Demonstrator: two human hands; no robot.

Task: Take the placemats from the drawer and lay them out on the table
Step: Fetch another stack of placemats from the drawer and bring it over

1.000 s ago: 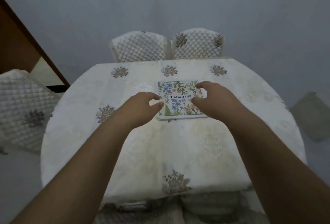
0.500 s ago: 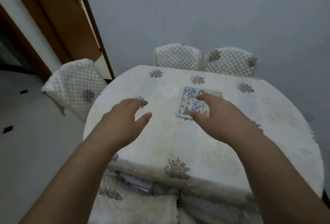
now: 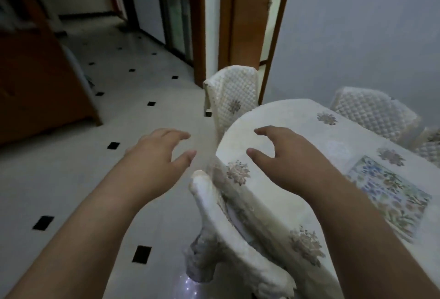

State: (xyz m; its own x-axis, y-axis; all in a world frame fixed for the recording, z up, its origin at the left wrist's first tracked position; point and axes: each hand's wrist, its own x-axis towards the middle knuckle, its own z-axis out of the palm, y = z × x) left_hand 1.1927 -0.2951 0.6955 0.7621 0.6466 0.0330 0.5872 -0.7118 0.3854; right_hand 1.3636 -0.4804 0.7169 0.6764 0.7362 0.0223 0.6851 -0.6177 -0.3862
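Note:
A floral placemat point(image 3: 390, 194) lies flat on the round table point(image 3: 273, 120), which is covered by a cream cloth with flower motifs. My right hand point(image 3: 290, 153) hovers over the table's left part, fingers spread, holding nothing, well left of the placemat. My left hand point(image 3: 159, 151) is open too, out past the table's edge above the tiled floor. No drawer is in sight.
Quilted cream chairs stand around the table: one at its far left point(image 3: 232, 98), two at the back right point(image 3: 371, 113), one just below me point(image 3: 228, 234). A wooden cabinet point(image 3: 35, 72) is at the left, a door frame point(image 3: 242, 27) behind. White floor with black insets point(image 3: 95, 167).
Both hands have let go of the placemat and drawn away from it. My view has swung left, so the mat now sits at the right and the floor and doorway show.

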